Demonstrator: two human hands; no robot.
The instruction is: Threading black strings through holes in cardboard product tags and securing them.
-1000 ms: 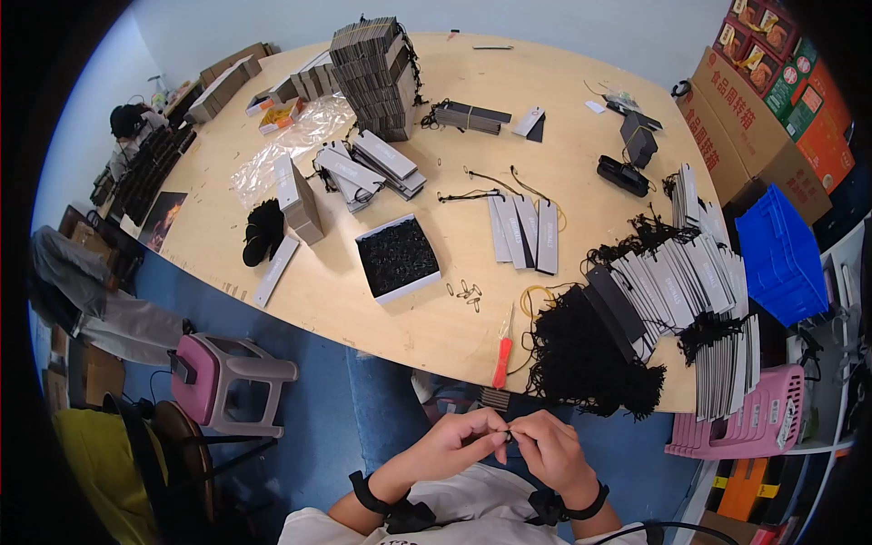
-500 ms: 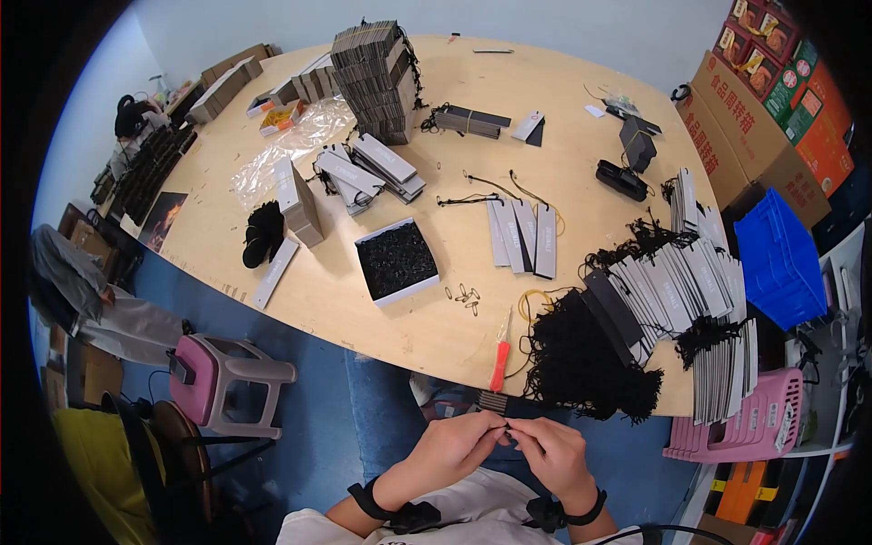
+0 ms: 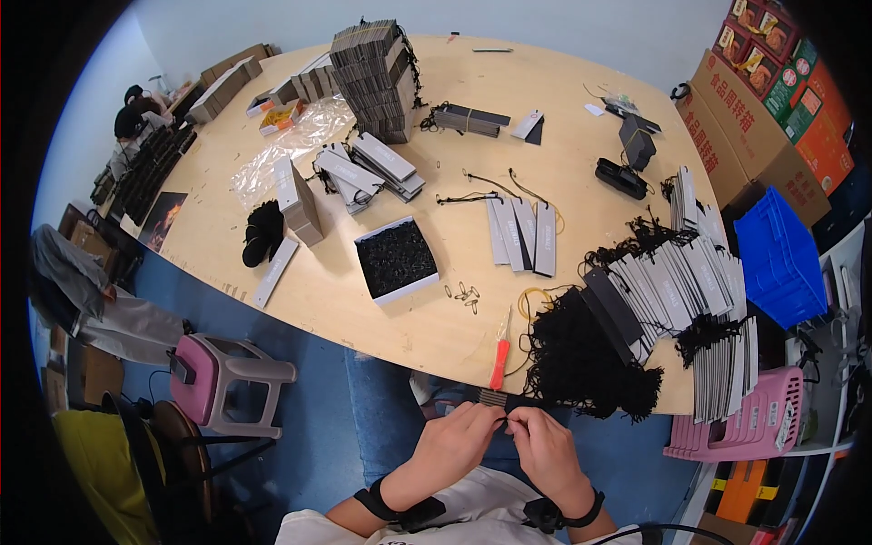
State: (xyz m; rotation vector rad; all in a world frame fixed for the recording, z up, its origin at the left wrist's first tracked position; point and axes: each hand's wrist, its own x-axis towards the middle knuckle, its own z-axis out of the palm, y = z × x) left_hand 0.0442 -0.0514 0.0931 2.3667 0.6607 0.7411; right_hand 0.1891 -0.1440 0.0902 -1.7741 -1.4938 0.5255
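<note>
Before my body, just off the table's near edge, my left hand (image 3: pixel 457 442) and my right hand (image 3: pixel 547 447) meet at the fingertips. Both are closed in a pinch around something small and dark, perhaps a bit of black cord; the fingers mostly hide it. On the table beyond them lies a pointed tool (image 3: pixel 499 363) with a red handle. To its right spreads a heap of black cords (image 3: pixel 581 363), joined to rows of grey tags (image 3: pixel 668 291). Several small metal clips (image 3: pixel 465 298) lie near an open white box (image 3: pixel 409 293) of tiny black pieces.
Tall bundles of grey tags (image 3: pixel 368 86) stand at the back, with loose tags (image 3: pixel 522 236) mid-table. At right are a blue crate (image 3: pixel 781 259), a pink basket (image 3: pixel 772 418) and cartons (image 3: pixel 740 136). A stool (image 3: pixel 227 381) and a seated person (image 3: pixel 77 282) are at left.
My hands have shifted slightly upward and my fingertips have changed their pinch. In the far left background, a second head has come into sight. The things on the table stay put.
</note>
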